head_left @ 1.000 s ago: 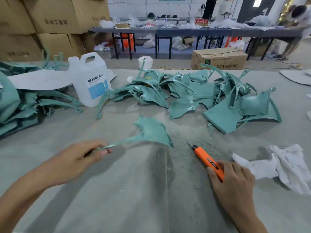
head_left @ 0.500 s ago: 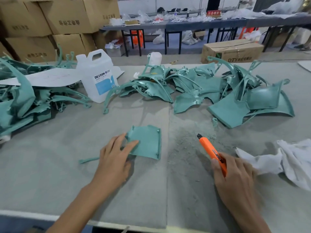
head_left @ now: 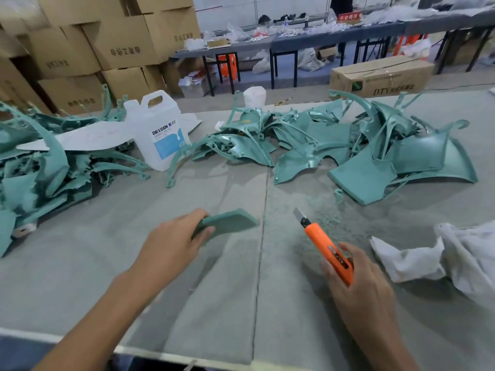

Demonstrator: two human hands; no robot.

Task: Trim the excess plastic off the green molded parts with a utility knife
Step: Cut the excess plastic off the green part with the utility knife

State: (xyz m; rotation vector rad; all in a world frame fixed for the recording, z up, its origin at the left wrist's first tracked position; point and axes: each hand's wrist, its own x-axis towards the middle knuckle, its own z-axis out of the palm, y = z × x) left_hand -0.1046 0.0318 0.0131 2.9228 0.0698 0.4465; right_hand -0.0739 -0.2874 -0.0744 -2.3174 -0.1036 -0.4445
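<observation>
My left hand (head_left: 174, 245) grips a small green molded part (head_left: 230, 223) by its near edge and holds it tilted just above the grey table (head_left: 214, 303). To its right, my right hand (head_left: 359, 285) grips an orange utility knife (head_left: 325, 247), blade out and pointing up and away toward the part. A gap separates the blade from the part. A big pile of green molded parts (head_left: 361, 148) lies across the far middle and right of the table. A second heap of green parts (head_left: 40, 167) sits at the far left.
A white plastic jug (head_left: 160, 129) stands between the two heaps, beside a flat white sheet (head_left: 80, 139). A crumpled white cloth (head_left: 442, 255) lies right of the knife hand. Green shavings (head_left: 329, 215) dust the table's middle. Cardboard boxes (head_left: 107, 46) and tables stand behind.
My left hand went from pressing the part flat on the table to gripping and lifting it tilted. My right hand has raised the knife off the table, blade pointing toward the part.
</observation>
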